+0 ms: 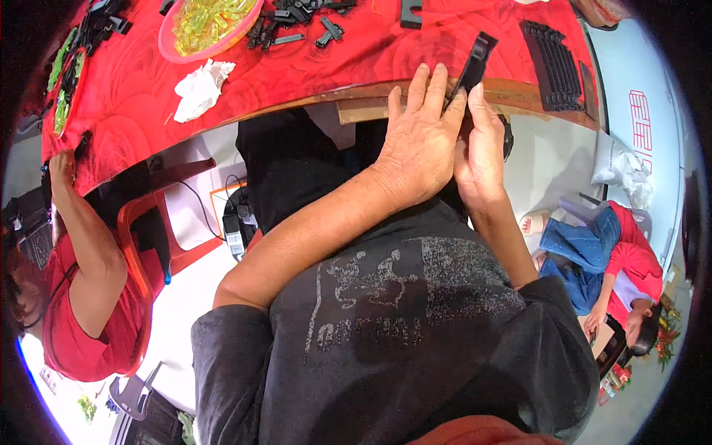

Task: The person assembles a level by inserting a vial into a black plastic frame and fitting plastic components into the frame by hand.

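A long black plastic piece (477, 61) with a small clip-like end stands up at a slant between my hands, over the near edge of the table. Its lower end is hidden by my fingers. My right hand (480, 159) is closed around that lower end, thumb upward; its other fingers are mostly out of sight behind my left hand. Stretched out and slightly spread, the fingers of my left hand (421, 141) point toward the table, and its thumb side lies against the piece and my right hand.
Similar black pieces (552, 67) lie in a row at the table's right. A pink bowl (167, 46) of yellow clear parts, loose black parts (300, 15) and a crumpled white tissue (202, 90) are on the red cloth (334, 67). People sit at left (96, 297) and right (630, 252).
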`<state>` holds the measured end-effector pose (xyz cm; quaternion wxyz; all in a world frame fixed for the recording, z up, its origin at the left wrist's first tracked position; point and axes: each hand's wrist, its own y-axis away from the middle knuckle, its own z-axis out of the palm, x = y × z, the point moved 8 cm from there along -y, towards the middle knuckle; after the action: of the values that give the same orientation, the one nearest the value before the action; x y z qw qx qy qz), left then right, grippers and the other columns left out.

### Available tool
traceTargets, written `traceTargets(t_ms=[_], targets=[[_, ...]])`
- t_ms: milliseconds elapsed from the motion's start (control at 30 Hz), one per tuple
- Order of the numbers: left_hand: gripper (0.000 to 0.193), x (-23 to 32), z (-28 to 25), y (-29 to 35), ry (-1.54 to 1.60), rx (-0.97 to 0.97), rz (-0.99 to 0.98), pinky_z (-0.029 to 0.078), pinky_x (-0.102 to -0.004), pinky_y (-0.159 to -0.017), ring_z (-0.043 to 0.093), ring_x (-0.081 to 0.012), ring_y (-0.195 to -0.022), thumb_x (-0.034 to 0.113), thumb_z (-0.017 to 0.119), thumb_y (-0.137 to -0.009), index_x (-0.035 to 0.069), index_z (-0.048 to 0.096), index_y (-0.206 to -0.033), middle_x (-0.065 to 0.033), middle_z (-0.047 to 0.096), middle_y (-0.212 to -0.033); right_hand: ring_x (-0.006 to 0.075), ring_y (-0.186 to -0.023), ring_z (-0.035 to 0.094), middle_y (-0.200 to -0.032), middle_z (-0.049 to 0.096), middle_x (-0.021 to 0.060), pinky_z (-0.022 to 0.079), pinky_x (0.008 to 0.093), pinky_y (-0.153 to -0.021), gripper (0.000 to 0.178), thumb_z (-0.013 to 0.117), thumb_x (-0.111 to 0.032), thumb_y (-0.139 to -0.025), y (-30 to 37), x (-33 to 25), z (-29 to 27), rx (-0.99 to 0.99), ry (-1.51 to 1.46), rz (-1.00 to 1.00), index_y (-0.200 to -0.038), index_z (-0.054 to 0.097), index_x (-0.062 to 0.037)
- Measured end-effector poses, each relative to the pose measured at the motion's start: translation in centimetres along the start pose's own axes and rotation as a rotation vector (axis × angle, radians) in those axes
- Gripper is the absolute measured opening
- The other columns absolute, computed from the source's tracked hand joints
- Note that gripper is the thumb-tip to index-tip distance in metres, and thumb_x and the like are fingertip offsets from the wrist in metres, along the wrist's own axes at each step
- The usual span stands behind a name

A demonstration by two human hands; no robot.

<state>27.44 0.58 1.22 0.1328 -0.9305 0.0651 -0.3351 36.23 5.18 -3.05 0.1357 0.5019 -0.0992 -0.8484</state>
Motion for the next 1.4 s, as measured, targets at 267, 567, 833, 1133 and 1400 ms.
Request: traceTargets(t_ms=[267,567,833,1133,1400], targets=[[0.047,0.8,-0.9,0.8,0.083,0.057,0.033,0.030,-0.0544,-0.108,0.033,-0.0478,-0.134,0.018,0.058,-0.086,-0.002,0.055,-0.129,-0.0290,0.035,-0.144,0.0225,-0.094,0.063,-0.101,0.066,0.0122,0.052,0.0384,-0.088,0.038,0.050,-0.035,-0.101,-1.1,-0.5,-1.0,-0.022,-0.048,0.018,-0.107,0.060,0.0018],[0.046,1.1,-0.8,0.8,0.058,0.069,0.062,0.031,-0.0545,-0.107,0.035,-0.0470,-0.132,0.023,0.058,-0.090,-0.004,0.056,-0.126,-0.0288,0.038,-0.142,0.0229,-0.094,0.063,-0.103,0.065,0.0117,0.051,0.0375,-0.088,0.039,0.050,-0.036,-0.102,-0.8,0.0,-1.6,0.038,-0.065,0.064,-0.111,0.058,0.0009],[0.048,0.8,-0.6,0.6,0.045,0.055,0.031,0.030,-0.0550,-0.107,0.036,-0.0473,-0.131,0.023,0.058,-0.088,-0.001,0.054,-0.129,-0.0286,0.038,-0.141,0.0235,-0.096,0.063,-0.103,0.065,0.0134,0.052,0.0376,-0.089,0.038,0.049,-0.033,-0.102,-0.6,-0.5,-0.9,-0.012,-0.029,0.012,-0.110,0.059,0.0027],[0.050,0.0,-0.4,1.0,0.039,0.038,0.009,0.031,-0.0549,-0.107,0.036,-0.0474,-0.131,0.021,0.060,-0.086,0.003,0.054,-0.131,-0.0283,0.038,-0.141,0.0252,-0.094,0.065,-0.101,0.066,0.0157,0.054,0.0377,-0.089,0.035,0.051,-0.029,-0.101,-0.9,-0.2,-1.1,-0.037,-0.029,0.047,-0.106,0.059,0.0047],[0.051,-0.2,-0.1,0.8,-0.001,0.019,-0.004,0.030,-0.0560,-0.107,0.035,-0.0472,-0.132,0.020,0.058,-0.087,0.004,0.051,-0.135,-0.0279,0.037,-0.142,0.0191,-0.088,0.063,-0.097,0.065,0.0085,0.054,0.0356,-0.083,0.026,0.057,-0.024,-0.099,-0.5,-0.3,-0.8,-0.001,-0.044,-0.011,-0.104,0.061,0.0006]])
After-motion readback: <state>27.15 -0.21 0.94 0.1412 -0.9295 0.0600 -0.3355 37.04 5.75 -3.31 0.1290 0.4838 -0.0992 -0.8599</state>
